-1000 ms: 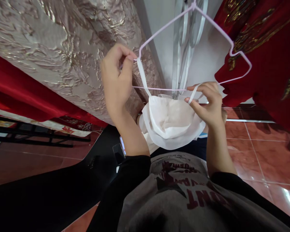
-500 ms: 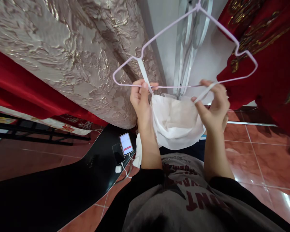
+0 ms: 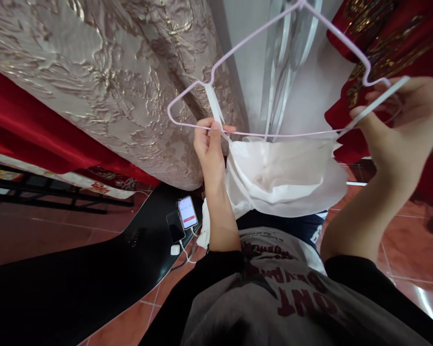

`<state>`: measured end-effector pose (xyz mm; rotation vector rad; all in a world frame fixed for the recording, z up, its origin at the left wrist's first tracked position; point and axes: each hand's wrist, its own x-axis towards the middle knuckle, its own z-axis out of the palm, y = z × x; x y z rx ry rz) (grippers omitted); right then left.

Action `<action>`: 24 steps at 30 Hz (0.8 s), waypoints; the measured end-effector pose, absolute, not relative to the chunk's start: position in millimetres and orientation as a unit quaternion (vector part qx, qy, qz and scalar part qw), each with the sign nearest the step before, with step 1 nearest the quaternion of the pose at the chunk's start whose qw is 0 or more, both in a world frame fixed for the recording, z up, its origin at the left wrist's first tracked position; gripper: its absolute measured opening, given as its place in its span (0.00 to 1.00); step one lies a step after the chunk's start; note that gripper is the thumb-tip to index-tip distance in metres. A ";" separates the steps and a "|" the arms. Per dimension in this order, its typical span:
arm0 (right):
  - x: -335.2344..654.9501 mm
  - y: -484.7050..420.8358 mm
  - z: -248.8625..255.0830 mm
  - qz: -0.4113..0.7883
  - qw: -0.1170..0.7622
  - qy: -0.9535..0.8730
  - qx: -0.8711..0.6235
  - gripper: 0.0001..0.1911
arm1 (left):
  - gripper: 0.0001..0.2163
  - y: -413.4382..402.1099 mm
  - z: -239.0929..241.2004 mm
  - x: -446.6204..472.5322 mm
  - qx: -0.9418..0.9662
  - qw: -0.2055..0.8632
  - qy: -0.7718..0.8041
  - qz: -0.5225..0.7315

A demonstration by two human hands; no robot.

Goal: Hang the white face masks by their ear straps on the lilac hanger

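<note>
A thin pale pink wire hanger [image 3: 274,134] hangs in front of me. A white strappy garment [image 3: 285,175] droops below its bottom bar. The garment's left strap is looped over the hanger's left shoulder notch. My left hand [image 3: 210,146] pinches that strap just under the bar. My right hand [image 3: 400,125] is raised by the hanger's right shoulder, fingers closed on the right strap [image 3: 378,101], pulled taut out to the right.
An embossed beige-gold curtain [image 3: 94,81] hangs at the left over red cloth. A red garment with gold embroidery [image 3: 400,43] hangs at the right. A phone [image 3: 187,212] with a charger cable lies on a black surface [image 3: 94,278] over the red tiled floor.
My right hand has pulled the right strap up and out to the hanger's right shoulder, stretching the garment wide. My left hand came down from the left notch to below the bar.
</note>
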<state>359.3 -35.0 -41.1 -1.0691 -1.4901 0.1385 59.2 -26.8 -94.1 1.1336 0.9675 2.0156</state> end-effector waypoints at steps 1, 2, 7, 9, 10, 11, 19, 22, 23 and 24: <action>354.0 -36.9 -33.9 0.052 0.592 -0.651 -0.473 0.15 | 0.08 -27.9 -93.1 58.8 0.427 0.314 0.371 0.762; 349.7 -38.4 -28.8 0.040 0.581 -0.655 -0.482 0.15 | 0.08 -29.0 -92.2 58.7 0.424 0.318 0.376 0.760; 338.2 -44.7 -25.3 -0.043 0.535 -0.678 -0.502 0.24 | 0.08 -31.4 -91.5 60.3 0.424 0.331 0.372 0.757; 329.9 -46.5 -27.6 -0.075 0.543 -0.687 -0.477 0.29 | 0.08 -31.2 -91.7 61.2 0.424 0.330 0.373 0.756; 323.7 -46.8 -29.6 -0.087 0.558 -0.690 -0.452 0.30 | 0.08 -31.2 -91.7 61.7 0.425 0.331 0.370 0.757; 316.4 -46.7 -32.8 -0.094 0.581 -0.690 -0.421 0.30 | 0.07 -31.3 -91.6 62.2 0.427 0.333 0.363 0.758; 268.5 -43.1 -96.0 0.018 0.462 -0.752 -0.470 0.16 | 0.12 -34.1 -95.3 58.5 0.463 0.332 0.373 0.733; 266.9 -45.0 -105.7 0.008 0.474 -0.733 -0.488 0.14 | 0.13 -38.3 -95.9 48.6 0.486 0.349 0.378 0.707; 267.6 -45.4 -106.0 0.004 0.483 -0.726 -0.489 0.13 | 0.12 -41.4 -94.3 44.6 0.493 0.356 0.386 0.693; 268.4 -45.6 -105.5 0.003 0.488 -0.723 -0.489 0.12 | 0.11 -45.6 -91.6 40.7 0.500 0.364 0.396 0.679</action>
